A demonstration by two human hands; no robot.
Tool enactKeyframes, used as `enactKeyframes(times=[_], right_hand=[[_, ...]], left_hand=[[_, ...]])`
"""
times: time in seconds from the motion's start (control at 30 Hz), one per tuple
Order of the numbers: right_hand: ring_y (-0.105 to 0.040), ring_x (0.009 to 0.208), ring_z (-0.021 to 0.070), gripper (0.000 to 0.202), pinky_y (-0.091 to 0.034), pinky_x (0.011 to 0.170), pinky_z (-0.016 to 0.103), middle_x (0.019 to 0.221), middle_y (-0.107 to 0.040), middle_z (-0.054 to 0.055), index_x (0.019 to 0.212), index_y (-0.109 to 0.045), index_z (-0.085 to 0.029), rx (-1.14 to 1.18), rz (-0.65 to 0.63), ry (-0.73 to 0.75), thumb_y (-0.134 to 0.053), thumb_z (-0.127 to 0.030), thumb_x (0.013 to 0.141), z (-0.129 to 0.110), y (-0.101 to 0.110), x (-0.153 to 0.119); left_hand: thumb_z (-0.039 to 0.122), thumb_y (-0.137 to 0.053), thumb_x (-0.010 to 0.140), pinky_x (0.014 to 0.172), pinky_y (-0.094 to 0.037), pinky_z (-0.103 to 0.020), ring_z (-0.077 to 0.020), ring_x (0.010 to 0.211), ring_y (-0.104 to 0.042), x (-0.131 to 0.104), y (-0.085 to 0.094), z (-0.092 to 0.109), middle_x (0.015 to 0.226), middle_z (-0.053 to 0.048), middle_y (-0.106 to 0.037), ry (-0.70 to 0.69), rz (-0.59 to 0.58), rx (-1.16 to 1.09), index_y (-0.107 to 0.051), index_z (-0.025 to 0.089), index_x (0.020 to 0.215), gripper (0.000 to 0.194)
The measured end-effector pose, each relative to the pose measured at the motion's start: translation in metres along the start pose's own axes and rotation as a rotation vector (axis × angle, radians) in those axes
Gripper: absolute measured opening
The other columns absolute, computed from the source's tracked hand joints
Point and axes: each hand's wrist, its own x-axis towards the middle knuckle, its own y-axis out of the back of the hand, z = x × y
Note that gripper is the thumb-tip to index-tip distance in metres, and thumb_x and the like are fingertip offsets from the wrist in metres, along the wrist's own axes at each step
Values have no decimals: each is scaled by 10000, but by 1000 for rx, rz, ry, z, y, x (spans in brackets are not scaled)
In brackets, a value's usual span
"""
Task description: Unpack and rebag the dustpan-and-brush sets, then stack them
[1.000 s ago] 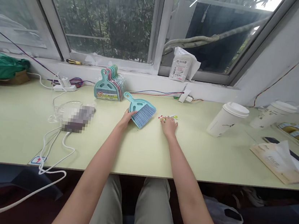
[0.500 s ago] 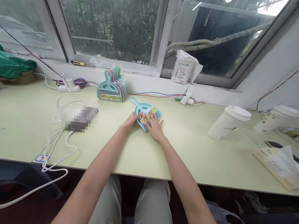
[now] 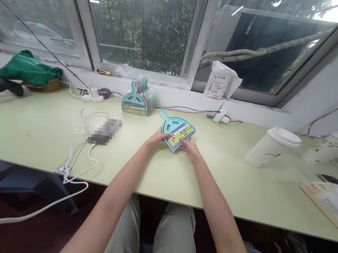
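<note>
A teal mini dustpan and brush set with a colourful label across its front tilts over the table, its handle pointing up and left. My left hand grips its left edge, the thumb on the front and the other fingers hidden behind. On its lower right side, my right hand holds it with the thumb on the label; its other fingers are mostly out of sight. Behind and to the left stands a row of similar dustpan sets, teal and pink, in clear wrapping.
White cables and a power strip lie to the left, near a blurred dark object. Farther left is a green plastic bag. At right stand white paper cups and a tissue pack. A white package rests on the sill.
My right hand has shifted from lying flat over the label to gripping the dustpan set's right edge. The set is now tipped up more, showing its front. The camera view has turned slightly left.
</note>
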Motion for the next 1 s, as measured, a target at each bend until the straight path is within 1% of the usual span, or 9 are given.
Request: enactKeyframes(times=[0.07,0.17,0.27,0.37,0.47,0.57,0.7,0.83,1.0], right_hand=[[-705,829,237,488,-589,744,418,1027,-707,93,1096,-540,-204,87,2,10,-758,-250,662,-1,7,2],[-703,713,192,401,-596,682,363,906,-726,38,978,-560,-212,163,55,67,-770,-204,637,-4,18,2],[-698,679,171,378,-594,656,325,871,-727,18,955,-563,-214,198,113,74,-760,-178,634,-5,25,1],[-702,705,169,393,-597,648,306,894,-728,17,967,-565,-220,222,126,84,-758,-167,628,-5,28,0],[-708,746,180,410,-603,672,316,918,-730,21,979,-568,-228,220,117,74,-766,-173,623,-4,28,1],[-711,760,187,412,-607,684,320,920,-732,25,985,-577,-230,215,105,54,-765,-173,624,-2,29,2],[-712,735,184,399,-609,649,303,893,-733,24,966,-589,-224,205,114,24,-763,-152,614,1,32,6],[-708,708,175,367,-605,605,279,879,-734,20,950,-597,-217,220,144,5,-737,-114,627,2,35,9],[-709,735,174,334,-609,667,293,883,-731,22,932,-599,-210,232,175,13,-721,-96,642,1,36,9]], left_hand=[[422,-592,805,796,-544,-370,-229,942,-652,-3,4,6,1044,-89,-665,-13,52,178,-588,167,1063,363],[411,-342,932,949,-468,-424,-264,1119,-577,-10,21,18,1096,-116,-646,-118,404,648,-638,171,982,385],[243,-442,877,1102,-282,-503,-297,1390,-282,-21,52,26,1414,-134,-435,-152,889,1106,-552,183,1206,353],[160,-549,775,1089,-168,-625,-356,1439,-93,-30,82,22,1528,-191,-227,65,1148,1254,-364,138,1379,633],[137,-509,803,1080,-170,-603,-369,1400,-230,-32,97,12,1455,-250,-344,260,1097,1260,-354,103,1392,610],[74,-386,853,1064,-233,-506,-312,1235,-481,-29,95,10,1234,-206,-577,279,948,1332,-497,131,1293,457],[23,-332,847,984,-302,-456,-260,999,-602,-25,83,17,1018,-162,-671,237,792,1461,-639,125,1084,401],[48,-457,793,1037,-256,-403,-194,912,-608,-24,76,19,966,-82,-698,125,593,1467,-714,195,806,297],[28,-447,758,1081,-203,-425,-185,855,-613,-27,70,23,878,-68,-692,-85,680,1366,-707,201,728,314]])
